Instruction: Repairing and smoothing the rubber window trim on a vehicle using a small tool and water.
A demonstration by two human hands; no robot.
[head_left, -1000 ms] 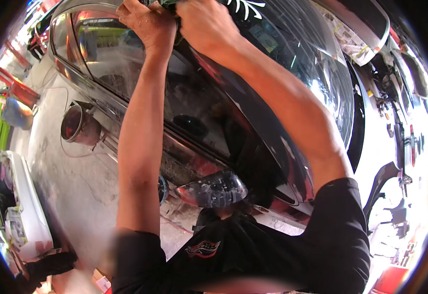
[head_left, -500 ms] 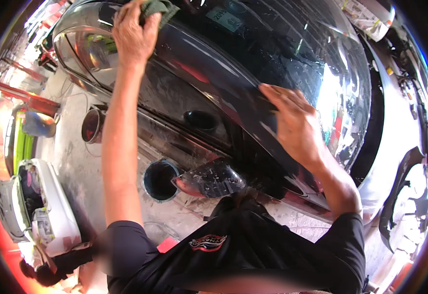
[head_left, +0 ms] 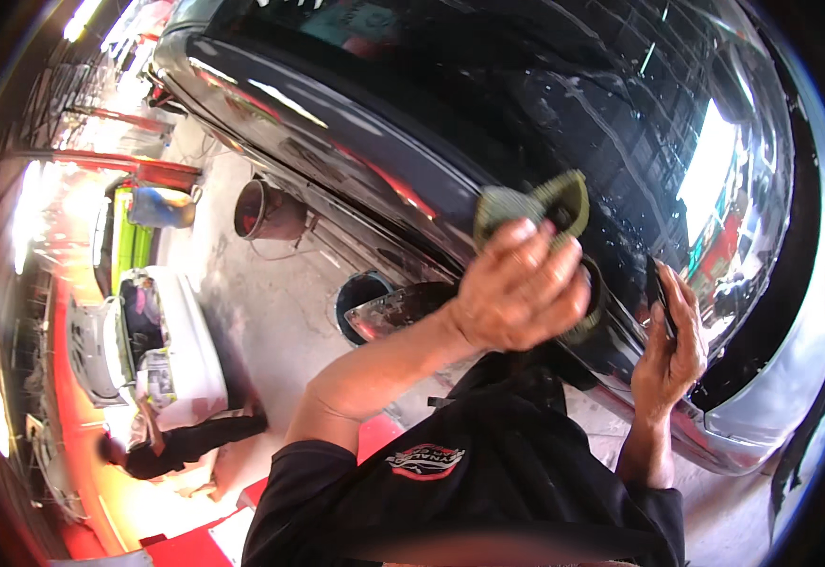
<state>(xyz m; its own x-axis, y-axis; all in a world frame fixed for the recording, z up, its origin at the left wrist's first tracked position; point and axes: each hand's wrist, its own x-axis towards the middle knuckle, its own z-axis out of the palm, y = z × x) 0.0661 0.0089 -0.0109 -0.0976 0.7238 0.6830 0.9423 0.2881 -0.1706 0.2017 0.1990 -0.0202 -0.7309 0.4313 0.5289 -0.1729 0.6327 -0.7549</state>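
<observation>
A folded olive-green rag (head_left: 530, 203) is bunched in the fingers of my left hand (head_left: 523, 288), at the edge between the dark car's roof pillar and its windshield (head_left: 582, 104). Part of the rag stands up from the glass. Whether it touches the car there I cannot tell. My right hand (head_left: 672, 350) is at the lower side of the windshield, a thin dark piece (head_left: 663, 293) between its thumb and fingers; its kind is unclear. Below my left wrist the car's spattered side mirror (head_left: 398, 312) sticks out, partly hidden by my forearm.
A dark bucket with a blue rim (head_left: 360, 288) stands on the floor behind the mirror. Farther left is a brown bucket (head_left: 271, 213). Beyond it, a person in dark clothes (head_left: 186, 449) is by a white car body (head_left: 190, 350). The silver fender (head_left: 762, 406) lies right.
My left hand has brought the rag from the far roof edge back and to the right, near the windshield pillar. My right hand has moved right and nearer. The view has shifted.
</observation>
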